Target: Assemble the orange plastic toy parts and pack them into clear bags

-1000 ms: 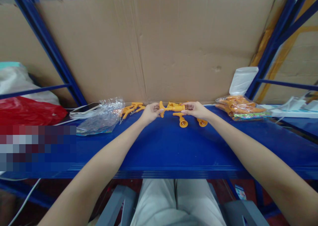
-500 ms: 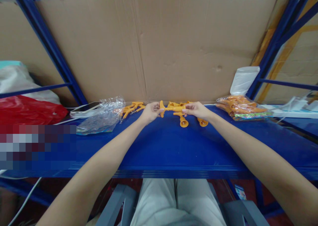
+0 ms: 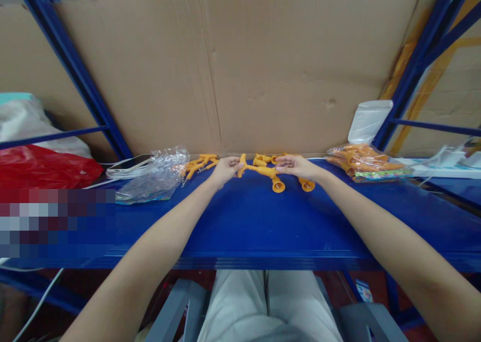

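Toward the back of the blue tabletop (image 3: 240,226), an orange corkscrew (image 3: 265,171) is held by its crossbar, pinched between the fingers of the left hand (image 3: 226,169). Its other end is met by the right hand (image 3: 299,166), fingers bent; whether it is gripped cannot be told. Two orange cups (image 3: 278,185) are seen just in front.

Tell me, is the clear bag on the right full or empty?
Not empty: orange pieces show through the clear bag. I cannot tell whether it is full.
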The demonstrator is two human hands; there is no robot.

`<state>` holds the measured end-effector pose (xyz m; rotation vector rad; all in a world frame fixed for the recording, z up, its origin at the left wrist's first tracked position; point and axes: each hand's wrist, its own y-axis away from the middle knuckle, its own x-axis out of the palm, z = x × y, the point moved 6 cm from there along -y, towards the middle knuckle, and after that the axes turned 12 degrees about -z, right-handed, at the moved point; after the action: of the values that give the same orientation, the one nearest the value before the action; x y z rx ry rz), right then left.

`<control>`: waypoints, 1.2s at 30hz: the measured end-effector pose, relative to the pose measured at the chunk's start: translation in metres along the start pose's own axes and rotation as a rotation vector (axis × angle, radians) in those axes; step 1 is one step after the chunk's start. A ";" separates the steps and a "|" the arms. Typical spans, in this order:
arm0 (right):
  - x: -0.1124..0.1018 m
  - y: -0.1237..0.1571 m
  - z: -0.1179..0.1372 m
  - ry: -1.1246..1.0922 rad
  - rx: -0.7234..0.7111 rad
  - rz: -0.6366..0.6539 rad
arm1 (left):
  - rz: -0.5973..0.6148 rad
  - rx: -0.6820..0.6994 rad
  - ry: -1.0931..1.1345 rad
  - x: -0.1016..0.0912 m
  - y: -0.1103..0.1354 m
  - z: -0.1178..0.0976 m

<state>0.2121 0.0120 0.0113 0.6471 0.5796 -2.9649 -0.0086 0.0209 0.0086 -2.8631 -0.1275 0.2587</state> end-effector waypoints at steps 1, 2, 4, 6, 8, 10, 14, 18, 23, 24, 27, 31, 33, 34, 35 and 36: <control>-0.005 -0.001 -0.001 0.015 0.008 -0.039 | -0.017 -0.021 0.003 -0.003 -0.002 0.001; -0.010 -0.002 -0.002 0.034 0.009 -0.079 | -0.036 -0.040 0.009 -0.007 -0.003 0.001; -0.019 -0.003 -0.004 0.089 0.003 -0.155 | -0.070 -0.075 0.023 -0.012 -0.008 0.002; -0.027 -0.004 -0.006 0.159 -0.005 -0.214 | -0.085 -0.123 0.017 -0.015 -0.014 0.003; -0.034 -0.005 -0.009 0.235 -0.002 -0.251 | -0.084 -0.195 -0.018 -0.013 -0.022 0.007; -0.037 -0.006 -0.014 0.296 -0.006 -0.266 | -0.086 -0.270 -0.073 -0.009 -0.030 0.013; -0.043 -0.011 -0.023 0.336 -0.054 -0.274 | -0.073 -0.332 -0.196 0.009 -0.049 0.025; -0.050 -0.013 -0.029 0.374 -0.070 -0.308 | -0.007 -0.324 -0.319 0.028 -0.065 0.039; -0.053 -0.012 -0.029 0.477 -0.048 -0.319 | 0.019 -0.225 -0.472 0.039 -0.075 0.047; -0.053 -0.012 -0.028 0.494 -0.055 -0.317 | 0.035 -0.197 -0.473 0.043 -0.076 0.046; -0.053 -0.011 -0.025 0.534 -0.081 -0.311 | 0.070 -0.094 -0.441 0.054 -0.073 0.040; -0.054 -0.013 -0.027 0.556 -0.095 -0.314 | -0.027 0.043 -0.634 0.059 -0.065 0.024; -0.053 -0.013 -0.027 0.555 -0.112 -0.304 | -0.054 0.076 -0.710 0.060 -0.062 0.018; -0.052 -0.014 -0.027 0.554 -0.120 -0.298 | -0.050 0.090 -0.724 0.060 -0.061 0.016; -0.051 -0.013 -0.026 0.555 -0.124 -0.293 | -0.038 0.104 -0.727 0.061 -0.059 0.014; -0.051 -0.013 -0.026 0.556 -0.123 -0.287 | -0.024 0.120 -0.726 0.060 -0.058 0.013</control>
<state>0.2668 0.0321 0.0151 1.5065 0.9500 -2.9445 0.0445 0.0869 0.0014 -2.5074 -0.2684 1.2357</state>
